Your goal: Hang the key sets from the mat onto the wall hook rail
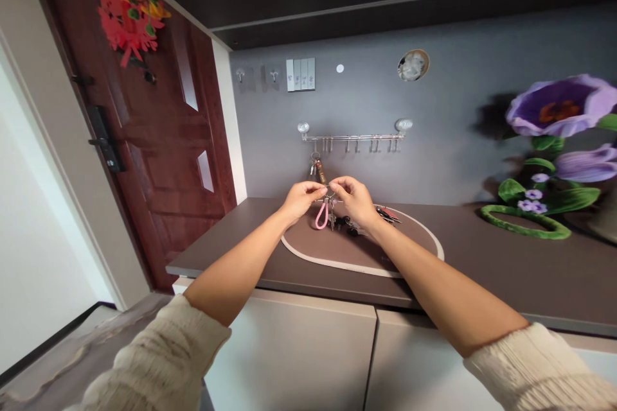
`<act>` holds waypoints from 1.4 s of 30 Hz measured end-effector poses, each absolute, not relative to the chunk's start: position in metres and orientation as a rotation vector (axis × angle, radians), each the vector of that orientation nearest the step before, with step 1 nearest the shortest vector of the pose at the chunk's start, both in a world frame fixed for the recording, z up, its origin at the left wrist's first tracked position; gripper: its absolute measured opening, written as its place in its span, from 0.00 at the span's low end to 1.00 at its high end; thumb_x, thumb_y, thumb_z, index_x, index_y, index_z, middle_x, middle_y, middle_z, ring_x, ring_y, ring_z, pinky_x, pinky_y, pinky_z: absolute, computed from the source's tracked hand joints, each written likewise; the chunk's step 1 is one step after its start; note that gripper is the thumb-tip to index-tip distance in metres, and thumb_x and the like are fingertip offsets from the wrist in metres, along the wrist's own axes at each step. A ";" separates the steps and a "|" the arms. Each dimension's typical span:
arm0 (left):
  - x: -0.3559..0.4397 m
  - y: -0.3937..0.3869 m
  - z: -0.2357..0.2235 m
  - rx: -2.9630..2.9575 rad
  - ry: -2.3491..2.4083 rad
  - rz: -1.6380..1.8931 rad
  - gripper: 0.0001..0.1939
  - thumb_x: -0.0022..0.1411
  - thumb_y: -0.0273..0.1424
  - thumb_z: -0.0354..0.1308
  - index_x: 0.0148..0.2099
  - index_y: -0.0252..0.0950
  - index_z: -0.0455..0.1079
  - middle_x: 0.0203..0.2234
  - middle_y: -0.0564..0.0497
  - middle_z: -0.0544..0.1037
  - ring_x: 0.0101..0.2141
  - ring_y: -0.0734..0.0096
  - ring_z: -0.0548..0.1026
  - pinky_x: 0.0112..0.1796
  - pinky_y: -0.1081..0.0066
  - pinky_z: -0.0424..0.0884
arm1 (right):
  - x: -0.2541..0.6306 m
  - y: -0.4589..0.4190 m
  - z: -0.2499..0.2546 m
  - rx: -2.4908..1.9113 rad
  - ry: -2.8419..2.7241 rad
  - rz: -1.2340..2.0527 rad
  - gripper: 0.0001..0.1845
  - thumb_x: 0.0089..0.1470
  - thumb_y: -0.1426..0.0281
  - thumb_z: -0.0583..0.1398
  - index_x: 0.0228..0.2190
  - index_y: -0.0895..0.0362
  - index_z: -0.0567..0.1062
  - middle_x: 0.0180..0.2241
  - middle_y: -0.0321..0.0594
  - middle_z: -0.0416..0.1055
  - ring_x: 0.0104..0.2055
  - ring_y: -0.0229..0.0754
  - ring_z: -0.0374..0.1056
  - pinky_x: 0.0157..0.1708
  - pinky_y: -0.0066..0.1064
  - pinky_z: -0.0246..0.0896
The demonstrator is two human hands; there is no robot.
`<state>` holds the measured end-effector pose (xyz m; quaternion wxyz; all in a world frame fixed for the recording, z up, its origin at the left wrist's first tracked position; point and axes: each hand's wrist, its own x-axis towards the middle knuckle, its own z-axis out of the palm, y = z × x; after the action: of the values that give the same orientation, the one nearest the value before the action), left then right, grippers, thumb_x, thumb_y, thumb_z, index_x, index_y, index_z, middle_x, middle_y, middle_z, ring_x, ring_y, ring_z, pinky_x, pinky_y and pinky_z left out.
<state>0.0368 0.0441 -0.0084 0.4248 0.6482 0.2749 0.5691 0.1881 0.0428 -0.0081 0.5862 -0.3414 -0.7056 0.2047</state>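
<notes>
Cream knitted sleeves (pixel 159 353), pushed up the forearms, filled the lower left and lower right corners of the frame; between them, at the bottom, stood pale cabinet doors (pixel 289 347) beneath a dark countertop (pixel 486 270). On that countertop, at the centre of the frame, lay a brown oval mat (pixel 313 250) with a pale border; small dark items (pixel 355 228), too blurred to name, lay on it below the right wrist, and a cluster of keys (pixel 388 215) lay farther right.

Both hands met above the mat, near the middle of the frame; the person's left hand (pixel 299 200) had its thumb and index finger pinched at the ring of a key bunch (pixel 332 217); the right hand (pixel 357 198) pinched the same ring from the other side, thumb against fingertips. The bunch hung just below the fingers, apart from the wall, a pink loop (pixel 321 227) dangling beside its metal keys.

Just above the hands, another key set with a brown tag (pixel 322 172) hung from the left end of a clear hook rail (pixel 354 137), fixed to the grey wall (pixel 448 90); a switch panel (pixel 301 74) sat higher up; purple flowers (pixel 578 164) stood at the right edge; a dark red door (pixel 154 160) filled the upper left.
</notes>
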 end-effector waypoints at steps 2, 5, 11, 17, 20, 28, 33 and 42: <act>0.037 0.046 -0.009 1.578 0.686 1.449 0.13 0.42 0.35 0.64 0.31 0.32 0.73 0.26 0.51 0.75 0.28 0.76 0.69 0.35 0.73 0.64 | 0.188 0.045 -0.009 -0.780 -1.639 0.517 0.15 0.47 0.59 0.56 0.31 0.58 0.71 0.29 0.38 0.69 0.29 0.35 0.63 0.33 0.29 0.59; 0.036 0.049 -0.009 1.494 0.697 1.475 0.13 0.41 0.35 0.64 0.30 0.32 0.73 0.24 0.51 0.74 0.26 0.77 0.69 0.32 0.73 0.64 | 0.188 0.045 -0.010 -0.769 -1.645 0.580 0.16 0.46 0.58 0.57 0.30 0.59 0.71 0.29 0.38 0.69 0.30 0.35 0.63 0.35 0.30 0.59; 0.037 0.050 -0.009 1.408 0.728 1.522 0.13 0.41 0.35 0.65 0.29 0.33 0.73 0.23 0.52 0.74 0.24 0.78 0.68 0.30 0.74 0.64 | 0.186 0.041 -0.009 -0.783 -1.612 0.678 0.16 0.41 0.58 0.61 0.27 0.59 0.71 0.27 0.37 0.70 0.29 0.35 0.63 0.36 0.30 0.58; 0.040 0.049 -0.010 1.360 0.698 1.510 0.15 0.39 0.36 0.66 0.30 0.32 0.73 0.23 0.51 0.74 0.24 0.77 0.69 0.29 0.73 0.65 | 0.187 0.044 -0.011 -0.774 -1.609 0.679 0.16 0.42 0.58 0.60 0.26 0.59 0.71 0.26 0.36 0.69 0.29 0.35 0.63 0.35 0.30 0.57; 0.040 0.048 -0.010 1.384 0.704 1.539 0.15 0.39 0.36 0.66 0.30 0.32 0.73 0.22 0.51 0.74 0.23 0.78 0.68 0.29 0.74 0.64 | 0.185 0.044 -0.010 -0.785 -1.602 0.647 0.16 0.42 0.58 0.59 0.25 0.59 0.70 0.25 0.36 0.68 0.29 0.36 0.62 0.35 0.30 0.57; 0.040 0.050 -0.007 1.318 0.729 1.652 0.16 0.43 0.38 0.63 0.33 0.32 0.73 0.23 0.51 0.74 0.21 0.80 0.65 0.25 0.77 0.60 | 0.179 0.052 0.008 -0.776 -1.572 0.663 0.14 0.43 0.60 0.58 0.24 0.59 0.67 0.24 0.34 0.65 0.27 0.34 0.60 0.34 0.29 0.58; 0.037 0.055 -0.008 1.225 0.874 1.730 0.15 0.47 0.41 0.59 0.27 0.31 0.71 0.20 0.52 0.72 0.20 0.81 0.62 0.23 0.78 0.57 | 0.171 0.072 0.029 -0.774 -1.463 0.724 0.12 0.42 0.62 0.59 0.23 0.58 0.65 0.22 0.33 0.64 0.24 0.32 0.60 0.29 0.28 0.59; 0.037 0.057 -0.010 1.187 0.909 1.718 0.11 0.48 0.37 0.58 0.25 0.32 0.70 0.19 0.53 0.70 0.19 0.82 0.61 0.23 0.78 0.55 | 0.155 0.098 0.054 -0.820 -1.219 0.940 0.05 0.48 0.75 0.53 0.22 0.57 0.64 0.16 0.31 0.62 0.21 0.31 0.62 0.29 0.29 0.64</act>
<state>0.0368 0.0570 -0.0099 0.4188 0.4733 0.3626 0.6849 0.1548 0.0985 0.0544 0.6434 -0.3598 -0.5352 0.4125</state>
